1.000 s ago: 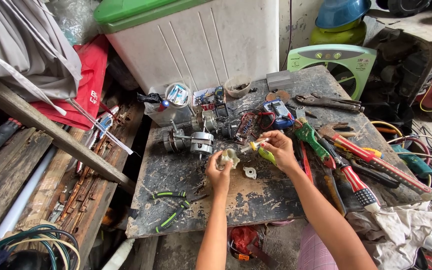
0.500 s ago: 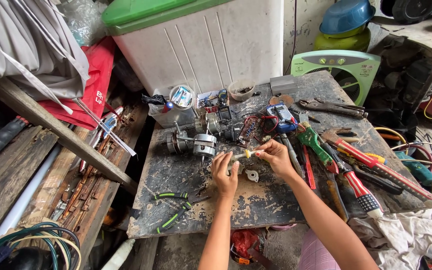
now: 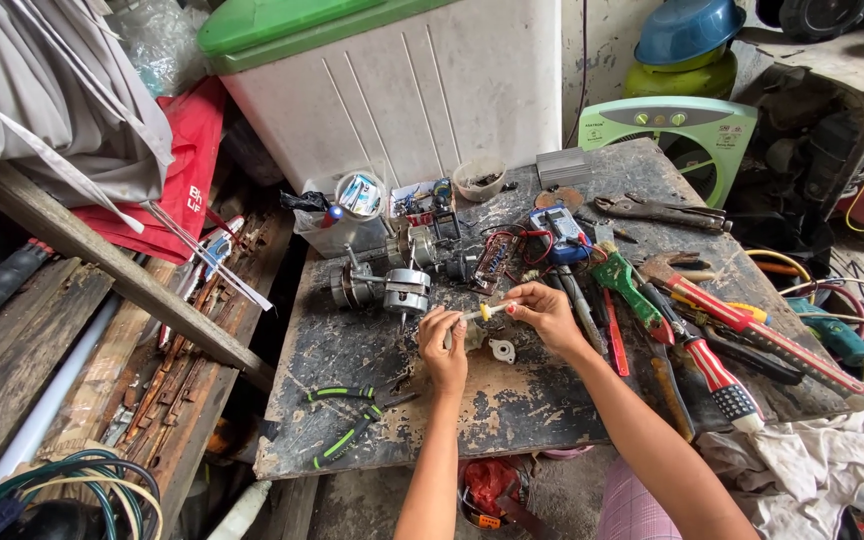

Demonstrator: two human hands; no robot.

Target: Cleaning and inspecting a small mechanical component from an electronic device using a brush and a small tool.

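A thin pale tube with a yellow tip (image 3: pixel 484 312) hung just above the worn table (image 3: pixel 372 350), pinched between both hands: left hand (image 3: pixel 443 346) closed on one end, right hand (image 3: pixel 546 314) gripping the other. Small motors (image 3: pixel 384 285) lay just beyond, green-handled pliers (image 3: pixel 352 415) nearer the person.

My hands have come closer together over the worktop (image 3: pixel 372 350). My right hand (image 3: pixel 547 315) before held a green-yellow tool apart from the left; now it pinches a thin white stick with yellow tip (image 3: pixel 482 312) that reaches my left hand (image 3: pixel 442 345), which moved a little toward it.
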